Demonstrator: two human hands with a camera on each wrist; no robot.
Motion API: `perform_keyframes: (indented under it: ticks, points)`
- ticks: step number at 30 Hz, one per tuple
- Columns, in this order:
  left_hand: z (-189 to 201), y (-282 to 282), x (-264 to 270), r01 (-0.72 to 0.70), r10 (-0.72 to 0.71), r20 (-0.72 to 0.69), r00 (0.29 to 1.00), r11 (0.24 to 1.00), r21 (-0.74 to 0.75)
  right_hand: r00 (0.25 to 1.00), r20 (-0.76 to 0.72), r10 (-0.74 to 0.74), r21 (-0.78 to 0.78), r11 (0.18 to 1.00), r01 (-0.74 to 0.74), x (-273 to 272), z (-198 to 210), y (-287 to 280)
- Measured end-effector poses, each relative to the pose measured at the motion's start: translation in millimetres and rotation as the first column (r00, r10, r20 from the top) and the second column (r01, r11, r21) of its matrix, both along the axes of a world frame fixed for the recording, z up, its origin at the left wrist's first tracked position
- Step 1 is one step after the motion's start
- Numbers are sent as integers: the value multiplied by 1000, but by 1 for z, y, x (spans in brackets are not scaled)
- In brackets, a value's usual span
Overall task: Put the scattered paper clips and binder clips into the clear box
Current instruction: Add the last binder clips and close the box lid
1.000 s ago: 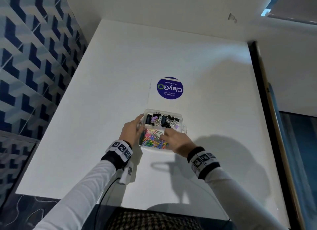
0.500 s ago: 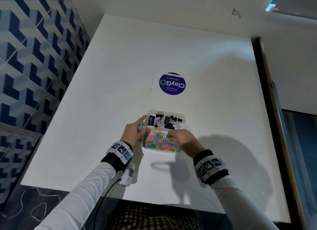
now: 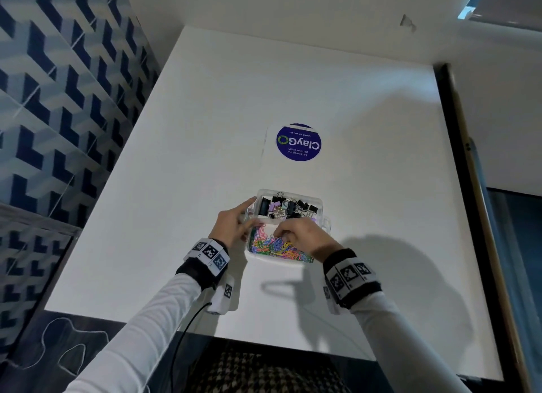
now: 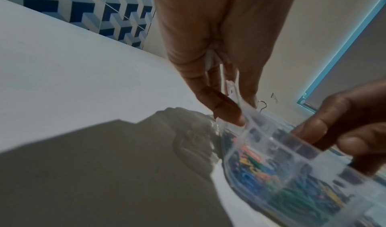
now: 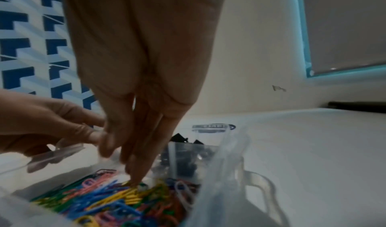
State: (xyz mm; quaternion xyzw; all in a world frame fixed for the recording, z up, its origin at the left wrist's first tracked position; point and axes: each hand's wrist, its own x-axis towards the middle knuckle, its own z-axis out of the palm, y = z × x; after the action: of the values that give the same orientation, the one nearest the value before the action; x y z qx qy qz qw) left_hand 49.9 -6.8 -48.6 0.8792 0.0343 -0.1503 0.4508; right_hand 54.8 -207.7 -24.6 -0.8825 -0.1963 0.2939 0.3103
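Note:
A clear box (image 3: 321,202) stands on the white table (image 3: 176,172). Its far compartment holds black and pastel binder clips (image 3: 289,208). The near compartment holds coloured paper clips (image 3: 274,249). My left hand (image 3: 249,218) pinches the box's left side latch (image 4: 231,90) between thumb and finger (image 4: 221,105). My right hand (image 3: 275,233) reaches down into the near compartment. In the right wrist view its straight fingertips (image 5: 133,179) touch the paper clips (image 5: 117,202), and I see nothing gripped between them. No loose clips show on the table.
A round blue ClayGO sticker (image 3: 298,142) lies on the table beyond the box. A blue patterned tile wall (image 3: 58,99) runs along the left. A dark strip (image 3: 469,216) borders the table's right edge. The box's right latch (image 5: 259,182) sticks out sideways.
My right fingertips have shifted a little to the left over the paper clips. The left hand has kept its hold on the box's side, and the box has stayed put.

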Motion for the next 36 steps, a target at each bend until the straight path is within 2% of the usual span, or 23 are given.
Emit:
perform_keyframes:
  ticks: [2, 5, 7, 9, 10, 12, 15, 19, 21, 24, 29, 31, 36]
  points:
    - [-1, 2, 0, 0, 0, -2, 1000, 1000, 6, 991, 118, 57, -30, 998, -54, -4, 0, 12]
    - [2, 2, -1, -10, 10, -1, 1000, 1000, 18, 945, 209, 252, -234, 951, -201, -24, -6, 34]
    - [4, 0, -2, -22, 22, -9, 1000, 1000, 17, 919, 232, 320, -310, 920, -242, -35, -3, 42]
    - [5, 0, -3, -51, 52, -39, 998, 999, 16, 915, 223, 337, -298, 917, -265, -40, -2, 41]
    - [6, 0, -3, -71, 72, -56, 996, 997, 12, 919, 229, 322, -278, 926, -255, -41, 0, 38]
    - [9, -1, -4, -100, 98, -70, 993, 994, -33, 911, 332, 244, -288, 946, -148, -40, 2, 32]
    - [8, 0, -9, -112, 106, -69, 992, 989, -94, 925, 352, 146, -352, 936, -14, -51, -7, 19]
    - [5, 4, -15, -158, 143, -108, 984, 977, -143, 911, 412, 12, -280, 953, 114, -68, -8, 13]
    - [5, 6, -17, -162, 147, -107, 983, 974, -158, 902, 432, -19, -303, 939, 165, -65, -7, 11]
    - [3, 8, -19, -181, 163, -113, 980, 967, -178, 901, 431, 39, -359, 924, 131, -67, -7, 12]
    - [3, 11, -19, -148, 133, -104, 986, 977, -151, 851, 525, -36, -173, 974, 147, -44, 12, 14]
    - [3, 13, -19, -126, 113, -98, 989, 982, -142, 828, 559, -51, -138, 979, 153, -25, 8, 12]
    - [5, 15, -19, -115, 101, -103, 990, 984, -135, 879, 475, -38, -302, 931, 203, -7, -3, -8]
